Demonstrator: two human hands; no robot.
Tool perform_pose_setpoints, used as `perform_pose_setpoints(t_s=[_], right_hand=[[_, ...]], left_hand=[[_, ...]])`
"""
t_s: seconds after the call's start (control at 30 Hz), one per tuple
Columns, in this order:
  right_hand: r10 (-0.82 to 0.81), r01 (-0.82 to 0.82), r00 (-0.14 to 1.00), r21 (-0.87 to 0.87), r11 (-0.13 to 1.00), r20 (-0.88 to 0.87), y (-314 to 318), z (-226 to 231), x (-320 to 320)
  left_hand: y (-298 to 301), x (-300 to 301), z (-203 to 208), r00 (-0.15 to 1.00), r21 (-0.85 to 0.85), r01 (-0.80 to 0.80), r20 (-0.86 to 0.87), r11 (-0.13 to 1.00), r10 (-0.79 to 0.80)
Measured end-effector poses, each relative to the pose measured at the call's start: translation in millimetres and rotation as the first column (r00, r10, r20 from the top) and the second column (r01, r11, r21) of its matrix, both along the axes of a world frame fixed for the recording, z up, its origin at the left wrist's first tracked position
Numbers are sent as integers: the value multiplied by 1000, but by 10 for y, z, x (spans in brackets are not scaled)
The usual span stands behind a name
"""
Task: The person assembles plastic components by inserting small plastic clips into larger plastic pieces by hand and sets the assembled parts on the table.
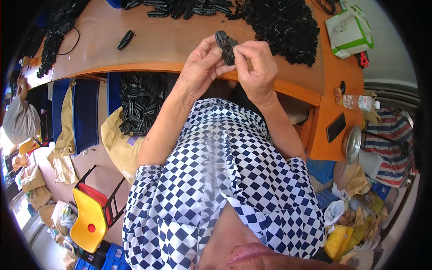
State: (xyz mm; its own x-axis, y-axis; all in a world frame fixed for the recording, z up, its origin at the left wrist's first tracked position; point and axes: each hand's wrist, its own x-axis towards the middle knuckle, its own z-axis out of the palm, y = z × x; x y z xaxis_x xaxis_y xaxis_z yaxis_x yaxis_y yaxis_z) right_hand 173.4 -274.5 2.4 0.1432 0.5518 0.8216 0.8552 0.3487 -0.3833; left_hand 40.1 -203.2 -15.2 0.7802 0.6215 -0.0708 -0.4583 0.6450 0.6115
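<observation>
Two hands fit a small black plastic part together above an orange worktop

The left hand and right hand both pinch the black part, fingers closed on it, held just over the worktop edge. A large heap of loose black pieces lies beyond (seemingly unassembled); a row of assembled-looking parts suggests much work remains
</observation>
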Motion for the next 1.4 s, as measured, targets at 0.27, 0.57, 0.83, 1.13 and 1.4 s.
perform_pose_setpoints(t_s=[0.27,0.57,0.83,1.13,1.4], right_hand=[[-30,28,993,24,999,114,-111,73,-126],[-40,43,992,-28,999,121,-97,73,-152],[37,-363,637,-257,896,-770,-123,-157,-111],[-114,-645,241,-247,723,-964,-188,-227,-64],[-34,-686,355,-285,669,-934,-124,-335,72]], left_hand=[[-157,-37,166,1000,59,5,3,998,-5],[-140,-38,150,999,116,-37,-21,993,40],[-148,-98,-50,993,407,32,-120,913,19],[-190,-94,-142,933,526,135,-352,839,71],[-81,-161,-136,902,494,187,-430,849,52]])
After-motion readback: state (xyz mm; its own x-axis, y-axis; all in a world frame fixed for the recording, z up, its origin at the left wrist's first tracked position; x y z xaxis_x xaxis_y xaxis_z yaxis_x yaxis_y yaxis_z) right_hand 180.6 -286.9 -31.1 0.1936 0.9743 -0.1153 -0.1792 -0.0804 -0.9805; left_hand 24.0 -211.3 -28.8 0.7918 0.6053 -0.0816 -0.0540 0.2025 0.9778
